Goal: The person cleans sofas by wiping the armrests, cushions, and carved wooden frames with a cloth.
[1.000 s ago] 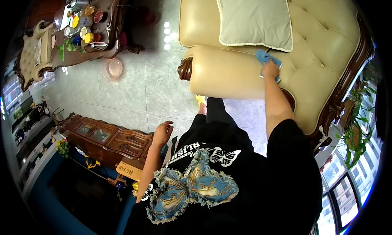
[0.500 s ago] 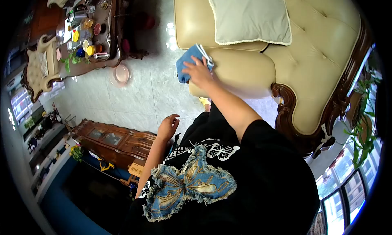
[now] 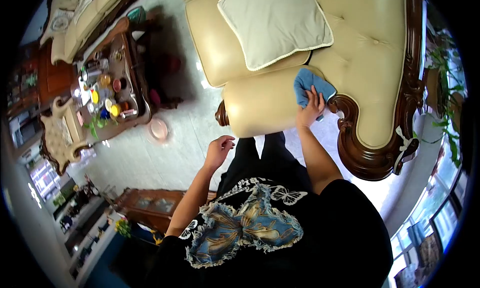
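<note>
My right hand [image 3: 312, 108] presses a folded blue cloth [image 3: 311, 85] onto the padded armrest [image 3: 265, 100] of a cream leather sofa. Its fingers lie over the cloth, at the armrest's inner end beside the carved wooden scroll [image 3: 344, 109]. My left hand [image 3: 219, 150] hangs in front of my body, near the armrest's front end but apart from it. Those fingers are loosely bent and nothing shows in them. A pale cushion [image 3: 277, 25] with a corded edge lies on the sofa seat [image 3: 212, 53], beyond the armrest.
A dark wooden coffee table [image 3: 131, 70] with jars and cups stands to the left. On the tiled floor sits a pink basin [image 3: 158, 130]. A wooden cabinet [image 3: 150, 205] is at lower left. Plants [image 3: 447, 103] and windows line the right side.
My right hand has moved the blue cloth from the armrest's front end to its inner end near the backrest. My left hand stays low and free. The view has shifted.
</note>
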